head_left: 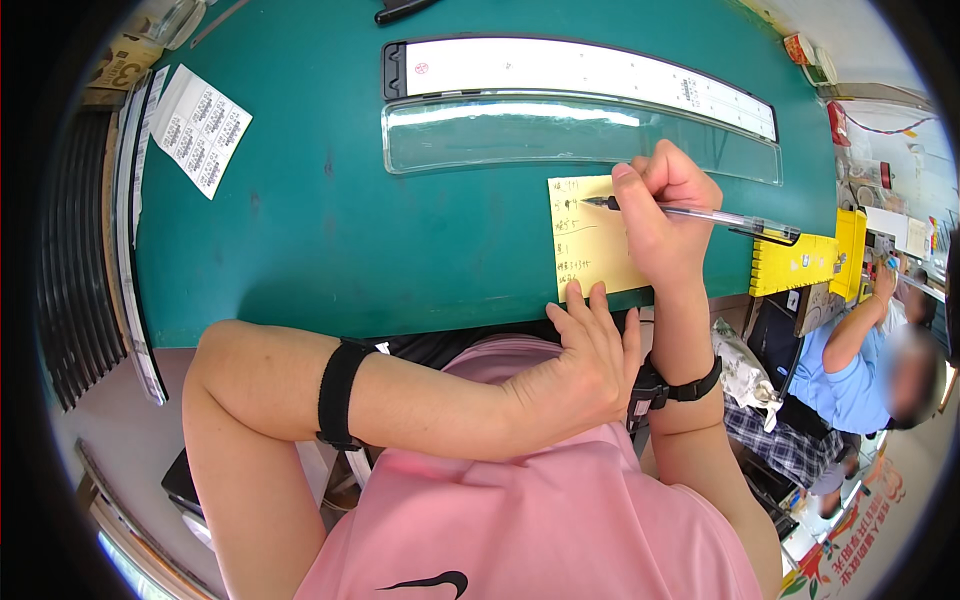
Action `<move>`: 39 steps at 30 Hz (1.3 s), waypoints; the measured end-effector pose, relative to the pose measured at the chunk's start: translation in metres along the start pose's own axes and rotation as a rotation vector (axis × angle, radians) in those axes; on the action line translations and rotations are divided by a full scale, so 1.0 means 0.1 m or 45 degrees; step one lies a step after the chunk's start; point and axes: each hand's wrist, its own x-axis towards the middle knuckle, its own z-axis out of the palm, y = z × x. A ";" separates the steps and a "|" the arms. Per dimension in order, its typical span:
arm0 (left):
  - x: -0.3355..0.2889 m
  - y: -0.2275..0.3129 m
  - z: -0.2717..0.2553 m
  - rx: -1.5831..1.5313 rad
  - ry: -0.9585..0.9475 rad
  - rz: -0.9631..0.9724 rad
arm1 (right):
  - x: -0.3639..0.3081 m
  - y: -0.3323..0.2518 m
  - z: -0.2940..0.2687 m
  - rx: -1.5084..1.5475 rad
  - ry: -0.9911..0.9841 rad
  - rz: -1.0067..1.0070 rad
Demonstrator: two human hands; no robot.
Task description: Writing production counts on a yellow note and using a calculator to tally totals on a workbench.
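Note:
My right hand (pixel 672 215) is closed around a clear-barrelled pen (pixel 735 219), its tip over the left part of a yellow paper note (pixel 600 262). Handwritten lines cover the note, which lies near the front edge of the green table (pixel 330 240). The fingertips of my left hand (pixel 588 365) rest at the note's lower edge, fingers stretched out and slightly apart. Just beyond the note lies a long clear plastic cover (pixel 480 140), alongside a long white strip-shaped panel with a black end (pixel 560 70).
A sheet of printed labels (pixel 203 130) lies at the table's far left, near stacked dark ribbed strips (pixel 80 240). Yellow plastic bins (pixel 797 265) stand at the right edge. Beyond them a person in a blue shirt (pixel 845 370) sits working. A black object (pixel 400 10) lies at the back.

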 end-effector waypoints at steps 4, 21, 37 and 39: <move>0.08 -0.05 0.11 -0.053 0.045 0.038 | 0.03 0.08 -0.10 -0.062 0.020 0.026; 0.04 -0.17 0.46 -0.341 0.070 -0.169 | 0.14 0.73 -0.31 0.156 0.046 0.232; -3.50 -1.07 -0.42 0.065 1.471 -2.191 | 0.40 1.03 -0.57 -0.587 0.008 -0.503; -3.92 -1.03 -0.35 0.043 1.406 -2.516 | 0.44 1.05 -0.58 -0.580 0.020 -0.531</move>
